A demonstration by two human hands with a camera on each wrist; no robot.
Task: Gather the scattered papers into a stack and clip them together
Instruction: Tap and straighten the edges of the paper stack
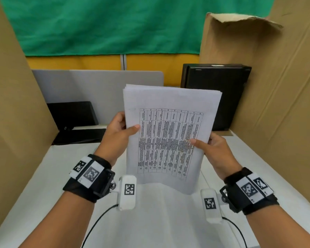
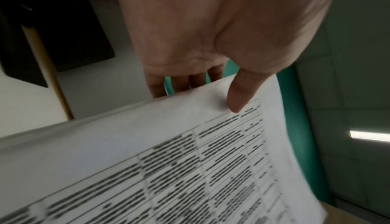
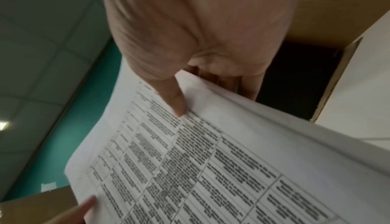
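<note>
The left hand (image 1: 117, 130) pinches the paper stack (image 1: 168, 136) at its nine o'clock edge, thumb in front; the right hand (image 1: 216, 151) pinches the three o'clock edge. The stack stands tilted above the white table (image 1: 165, 221), black box (image 1: 216, 81) at one o'clock.

One stack of papers (image 1: 168, 133), two hands, two wrist cameras, three black devices, two cardboard panels.
</note>
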